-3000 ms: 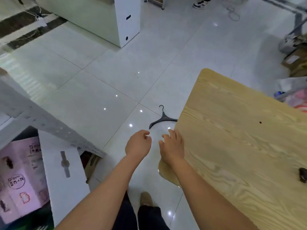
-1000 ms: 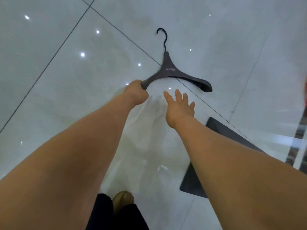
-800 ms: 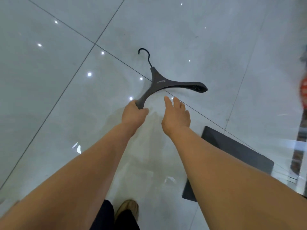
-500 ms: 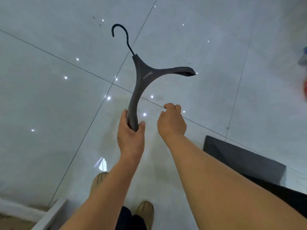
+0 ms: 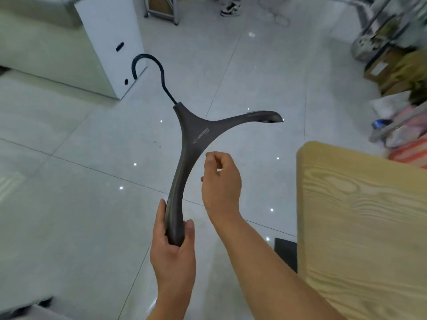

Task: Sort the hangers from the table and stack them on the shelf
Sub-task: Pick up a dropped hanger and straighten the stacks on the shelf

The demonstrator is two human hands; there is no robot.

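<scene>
A dark grey hanger [image 5: 195,132] with a black hook is held up in the air over the tiled floor. My left hand [image 5: 172,250] grips the end of its near arm, thumb and fingers wrapped round it. The hook points up and to the left, and the other arm reaches out to the right. My right hand [image 5: 220,183] hovers just right of the hanger with its fingers loosely curled, holding nothing and not touching it. The wooden table [image 5: 360,227] stands at the right.
A white cabinet [image 5: 108,45] stands at the upper left. Boxes and bags [image 5: 402,93] are piled at the upper right. A person's shoes [image 5: 228,6] show at the top edge. A dark mat [image 5: 285,250] lies by the table's foot.
My left hand took the hanger off the floor and raised it. The view has lifted from the floor to the room. My right hand has curled and stayed off the hanger.
</scene>
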